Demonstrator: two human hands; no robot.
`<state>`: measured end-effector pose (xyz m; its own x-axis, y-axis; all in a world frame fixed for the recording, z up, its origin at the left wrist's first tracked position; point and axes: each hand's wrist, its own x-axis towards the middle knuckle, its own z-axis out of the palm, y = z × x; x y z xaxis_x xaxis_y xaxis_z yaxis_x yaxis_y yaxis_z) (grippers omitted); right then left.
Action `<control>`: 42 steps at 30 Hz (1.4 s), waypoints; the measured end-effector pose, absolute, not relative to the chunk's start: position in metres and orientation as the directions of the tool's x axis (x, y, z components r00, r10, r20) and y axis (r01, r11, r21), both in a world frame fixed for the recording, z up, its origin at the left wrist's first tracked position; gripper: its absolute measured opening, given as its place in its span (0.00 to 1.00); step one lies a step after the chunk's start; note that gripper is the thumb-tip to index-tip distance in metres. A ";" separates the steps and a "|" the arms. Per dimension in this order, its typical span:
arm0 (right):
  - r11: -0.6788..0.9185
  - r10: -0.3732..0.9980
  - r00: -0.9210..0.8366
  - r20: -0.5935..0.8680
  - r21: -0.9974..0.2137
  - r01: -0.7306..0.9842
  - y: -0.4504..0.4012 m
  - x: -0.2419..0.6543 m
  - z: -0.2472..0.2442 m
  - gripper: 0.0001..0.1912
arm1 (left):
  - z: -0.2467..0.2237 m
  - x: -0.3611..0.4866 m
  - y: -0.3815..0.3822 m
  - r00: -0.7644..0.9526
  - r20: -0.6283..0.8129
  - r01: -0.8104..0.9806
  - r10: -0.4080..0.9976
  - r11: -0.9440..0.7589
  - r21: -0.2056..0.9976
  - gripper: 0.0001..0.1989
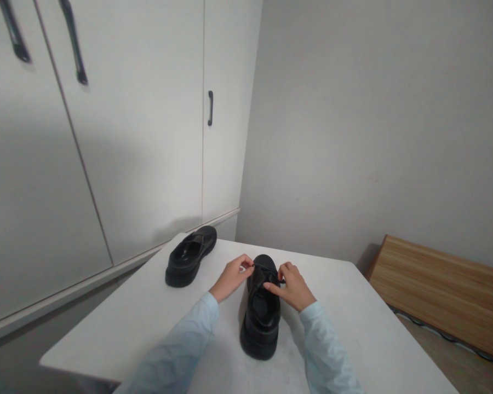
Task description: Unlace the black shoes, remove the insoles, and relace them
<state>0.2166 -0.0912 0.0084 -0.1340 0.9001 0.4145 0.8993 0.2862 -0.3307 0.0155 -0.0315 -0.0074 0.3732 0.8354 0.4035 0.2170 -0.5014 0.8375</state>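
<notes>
A black lace-up shoe (263, 328) stands on the white table in front of me, its toe pointing away and its heel towards me. At its left side, my left hand (231, 278) pinches a dark shoelace (265, 268) near the eyelets. My right hand (296, 289) is at the other side, fingers curled round a lace end and thumb reaching over the tongue. The exact grip of the right fingertips is partly hidden. The matching black shoe (184, 265) rests apart, beyond my left hand near the table's far left corner.
The white table (139, 328) has its far edge close to a grey wall (373, 137). White cabinet doors (148, 137) with black handles rise on the left. A wood-grain board (443, 284) leans at the right, with a cable (443, 334) along its lower edge.
</notes>
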 end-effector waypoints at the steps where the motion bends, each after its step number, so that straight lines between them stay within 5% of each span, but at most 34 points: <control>1: 0.287 0.900 -0.137 0.414 -0.325 0.901 -0.091 0.217 0.009 0.21 | -0.007 0.016 -0.032 0.364 0.403 0.208 0.840 -0.495 0.844 0.04; 24: 0.292 0.898 -0.103 0.428 -0.404 0.867 -0.091 0.216 0.007 0.21 | -0.012 0.020 -0.028 0.362 0.353 -0.047 0.863 -0.361 0.931 0.07; 42: 0.286 0.907 -0.098 0.410 -0.428 0.857 -0.091 0.216 0.007 0.22 | -0.007 0.018 -0.030 0.362 0.383 0.078 0.850 -0.437 0.896 0.06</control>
<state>0.2161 -0.0915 0.0075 -0.0982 0.9070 0.4096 0.8570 0.2863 -0.4285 0.0180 -0.0298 -0.0072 0.3620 0.8500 0.3826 0.0783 -0.4367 0.8962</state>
